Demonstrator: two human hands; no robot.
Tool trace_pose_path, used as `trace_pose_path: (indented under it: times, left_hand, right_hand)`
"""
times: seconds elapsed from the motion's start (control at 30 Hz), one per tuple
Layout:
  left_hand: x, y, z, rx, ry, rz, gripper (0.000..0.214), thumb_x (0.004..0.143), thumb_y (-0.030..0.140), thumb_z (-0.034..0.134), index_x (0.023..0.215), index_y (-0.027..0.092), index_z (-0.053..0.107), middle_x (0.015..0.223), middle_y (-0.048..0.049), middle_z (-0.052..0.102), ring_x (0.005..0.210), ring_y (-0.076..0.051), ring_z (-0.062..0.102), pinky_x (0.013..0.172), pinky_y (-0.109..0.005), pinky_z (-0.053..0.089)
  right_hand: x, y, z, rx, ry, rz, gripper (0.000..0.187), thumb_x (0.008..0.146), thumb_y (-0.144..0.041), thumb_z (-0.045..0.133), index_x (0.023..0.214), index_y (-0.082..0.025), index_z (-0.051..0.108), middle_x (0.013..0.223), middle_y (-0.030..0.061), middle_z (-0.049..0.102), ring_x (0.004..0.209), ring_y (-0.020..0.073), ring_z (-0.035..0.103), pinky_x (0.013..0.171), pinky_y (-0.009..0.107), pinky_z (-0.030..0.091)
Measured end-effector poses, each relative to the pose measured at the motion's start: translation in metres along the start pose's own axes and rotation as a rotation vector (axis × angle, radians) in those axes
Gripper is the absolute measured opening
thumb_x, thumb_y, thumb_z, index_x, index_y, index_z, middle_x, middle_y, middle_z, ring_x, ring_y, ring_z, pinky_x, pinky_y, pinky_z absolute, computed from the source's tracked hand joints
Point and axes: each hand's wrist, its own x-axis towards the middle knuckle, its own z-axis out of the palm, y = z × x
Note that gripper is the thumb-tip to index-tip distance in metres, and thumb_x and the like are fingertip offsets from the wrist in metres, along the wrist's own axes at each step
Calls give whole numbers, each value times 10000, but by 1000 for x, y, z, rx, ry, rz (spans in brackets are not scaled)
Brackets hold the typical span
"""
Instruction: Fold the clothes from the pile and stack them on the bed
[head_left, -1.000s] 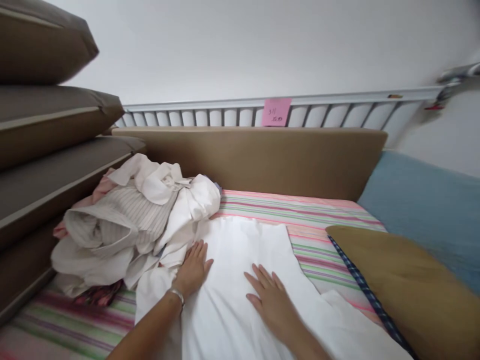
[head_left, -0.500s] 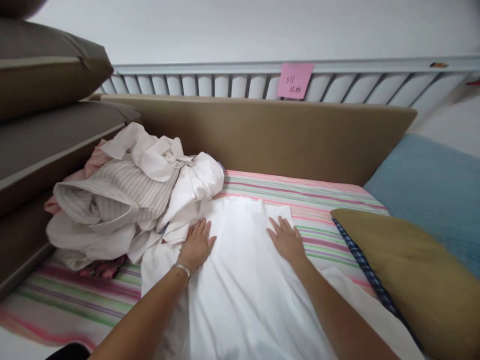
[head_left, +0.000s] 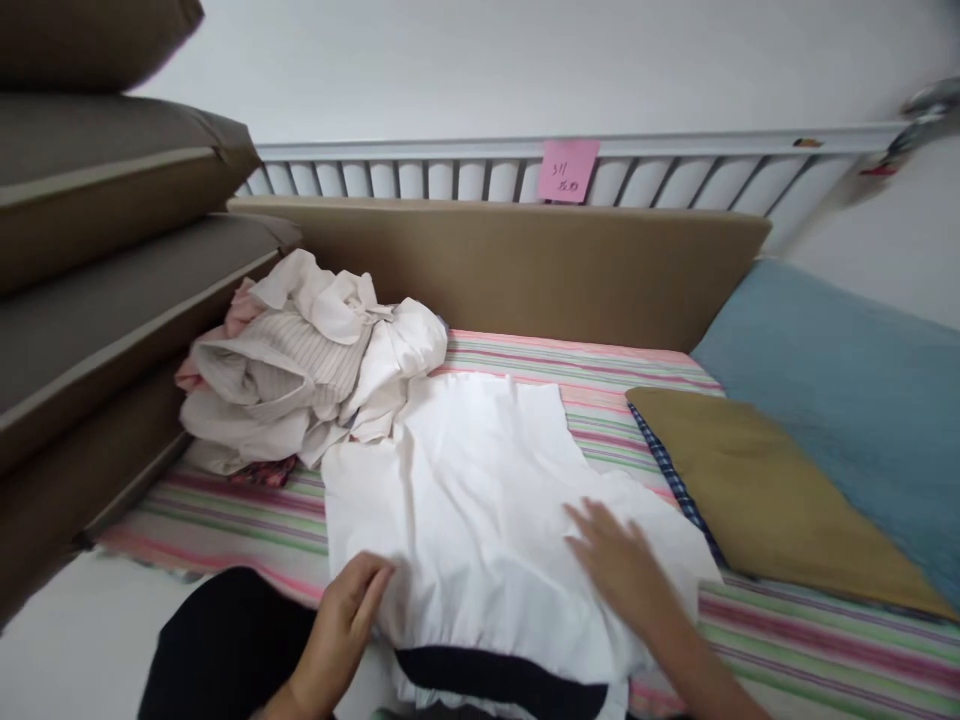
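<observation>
A white shirt [head_left: 487,490] lies spread out in front of me, loosely wrinkled, its near edge gathered over a dark patch. At the shirt's near left edge is my left hand [head_left: 349,610], closed, with thumb and fingers pinched together on the cloth. My right hand [head_left: 615,560] is over the right part of the shirt, fingers apart and slightly blurred. Whether its palm touches the fabric I cannot tell.
Rumpled clothes [head_left: 300,360] are heaped at the left beside stacked brown cushions [head_left: 142,260]. A folded olive cloth [head_left: 757,490] lies right on the striped sheet [head_left: 817,640]. Behind are a brown panel [head_left: 510,270], a radiator [head_left: 420,180] and a pink note [head_left: 568,170].
Both hands have come back from the shirt's far part toward its near edge. The left has gone from flat to closed; the right remains spread. The view has shifted.
</observation>
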Motion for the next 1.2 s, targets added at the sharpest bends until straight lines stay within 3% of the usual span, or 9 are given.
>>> trace_pose_path:
  times: [0.1,0.2,0.3,0.5,0.63,0.77,0.87,0.97,1.2]
  left_hand:
    - [-56,-33,-10,-250,26,-400,437,672,629,601,671,193,630,644,-34,613,614,-192,562,582,-294,444]
    - [-67,-50,-7,-428,47,-609,502,485,561,760,810,192,655,779,-50,675,753,-222,616,631,-289,457]
    - [-55,-39,4,-563,-26,-560,555,452,463,805,911,196,643,897,-65,693,869,-227,624,701,-283,458]
    - [-41,-11,27,-689,-203,-443,496,593,435,748,992,177,602,997,-86,685,922,-237,634,788,-317,474]
    - [-41,-7,31,-698,-131,-379,601,471,371,821,989,176,586,1026,-100,672,988,-266,618,823,-335,487]
    - [-36,10,25,-734,-143,-444,413,580,409,749,881,196,561,823,-39,674,763,-214,651,689,-323,506]
    - [-27,28,15,-836,-129,-502,288,644,409,694,745,219,502,624,38,608,590,-162,610,603,-296,491]
    - [-23,35,7,-944,-177,-596,267,631,331,710,756,213,506,655,12,648,605,-166,631,673,-313,512]
    - [-50,7,8,-796,-292,-781,372,615,363,686,905,208,511,663,-1,650,575,-168,635,611,-288,490]
  right_hand:
    - [-13,35,-13,74,243,225,448,806,-353,376,1119,-139,615,1216,153,600,1200,311,488,1012,536,344]
    - [-46,28,-24,363,236,330,453,773,-477,403,1015,-190,656,1095,100,672,1061,289,589,928,452,454]
    - [-97,2,-19,659,104,530,425,716,-567,475,894,-236,672,974,59,713,976,283,630,904,441,470]
    - [-160,-28,19,1237,109,804,497,562,-601,655,854,-199,631,905,81,708,927,277,653,794,389,531]
    - [-160,-50,27,1463,33,793,623,574,-495,741,1105,-246,534,995,48,683,976,235,637,798,361,517]
    - [-144,-76,11,1719,-75,700,751,670,-420,725,1293,-304,323,985,-1,688,882,181,664,795,333,507]
    - [-130,-88,-14,1854,-84,664,606,657,-348,752,1176,-270,449,927,-23,694,801,146,664,741,282,518]
    - [-122,-93,-32,1995,9,684,417,602,-252,792,935,-238,541,759,-74,670,655,86,627,680,220,524]
    - [-142,-80,-12,2123,6,846,374,546,-167,801,807,-210,538,704,-37,666,675,101,638,749,243,539]
